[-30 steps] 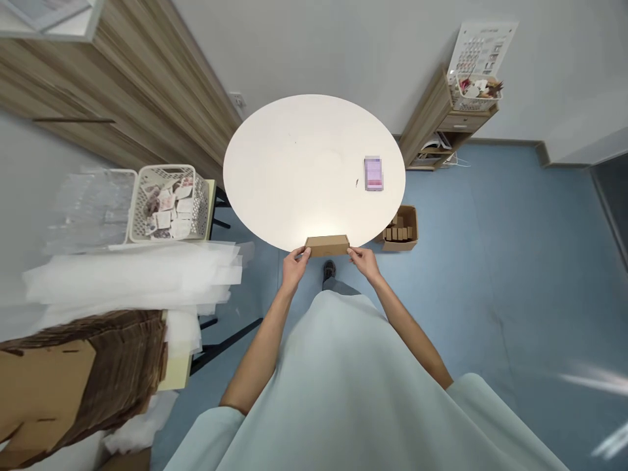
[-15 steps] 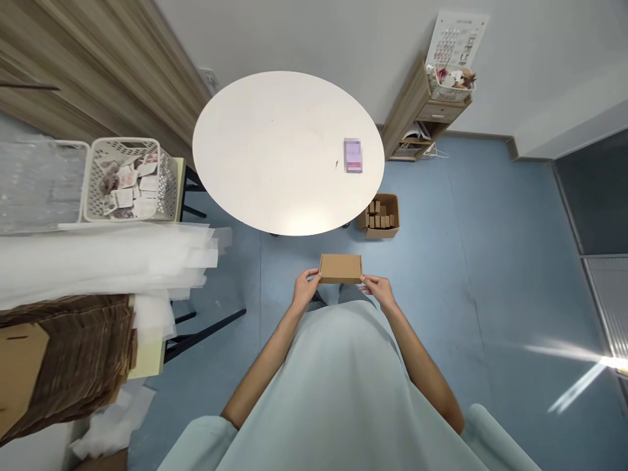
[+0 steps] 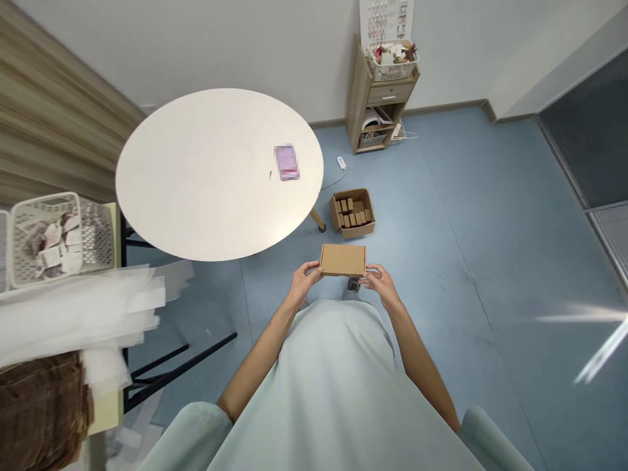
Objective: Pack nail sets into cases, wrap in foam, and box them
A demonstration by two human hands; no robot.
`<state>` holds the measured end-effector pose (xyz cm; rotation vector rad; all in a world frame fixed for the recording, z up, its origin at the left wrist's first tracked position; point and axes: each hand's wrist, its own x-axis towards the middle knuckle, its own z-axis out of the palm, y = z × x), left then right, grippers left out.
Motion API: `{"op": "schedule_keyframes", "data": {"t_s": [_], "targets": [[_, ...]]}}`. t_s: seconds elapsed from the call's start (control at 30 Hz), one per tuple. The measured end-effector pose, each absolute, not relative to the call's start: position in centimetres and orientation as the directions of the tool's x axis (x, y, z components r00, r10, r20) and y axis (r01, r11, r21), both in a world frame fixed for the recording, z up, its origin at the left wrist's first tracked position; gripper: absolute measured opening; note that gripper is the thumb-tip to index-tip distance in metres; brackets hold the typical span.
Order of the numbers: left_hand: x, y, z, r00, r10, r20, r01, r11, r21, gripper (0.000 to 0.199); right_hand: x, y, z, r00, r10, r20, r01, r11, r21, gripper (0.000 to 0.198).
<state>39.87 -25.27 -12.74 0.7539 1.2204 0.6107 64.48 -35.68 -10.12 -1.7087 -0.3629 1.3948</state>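
While a flat, rectangular brown cardboard box point(image 3: 343, 260) is hanging in mid-air, balance is mattering most

As its weight is resting at two corners, the box is hovering roughly level before the wearer's pale blue-green shirt point(image 3: 338, 379), above the blue floor point(image 3: 441, 281). The left grip point(image 3: 302, 282) is holding the left end by its near corner; the right grip point(image 3: 383, 284) is holding the right end likewise, fingers bending around the sides. How far the fingers are reaching underneath is not showing.

Good handling is probably calling for matched, gentle pressure: too much squeezing is risking dented ends, while too little on one side is inviting a tilt. Because both grips are sitting near the closer edge, the far edge is likely wanting support from fingers placed farther along.

The box itself is looking plain and squared, its top panel lying shut and its longer side facing the wearer. Thin dark seams are running along both ends, and no print is showing.

Just beyond it in the view, an open brown cardboard carton point(image 3: 358, 232) is standing on the floor, containing small brown boxes point(image 3: 352, 220). Off to the left, an oval white bench point(image 3: 210, 176) is carrying a blurred purple-and-pink rectangle point(image 3: 287, 161).
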Motion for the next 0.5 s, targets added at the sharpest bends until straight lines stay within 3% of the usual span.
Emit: {"op": "schedule_keyframes", "data": {"t_s": [0.23, 0.5], "targets": [[50.4, -25.1, -12.4, 0.286, 0.731, -0.62, 0.04, 0.637, 0.769, 0.054, 75.1, -36.2, -10.4, 0.342, 0.675, -0.654, -0.285, -0.589, -0.756, 0.051], [55.0, -23.0, -12.5, 0.245, 0.734, -0.633, 0.086, 0.634, 0.768, 0.058, 80.2, -33.5, -11.5, 0.289, 0.718, -0.634, -0.281, -0.569, -0.773, 0.061]]}}
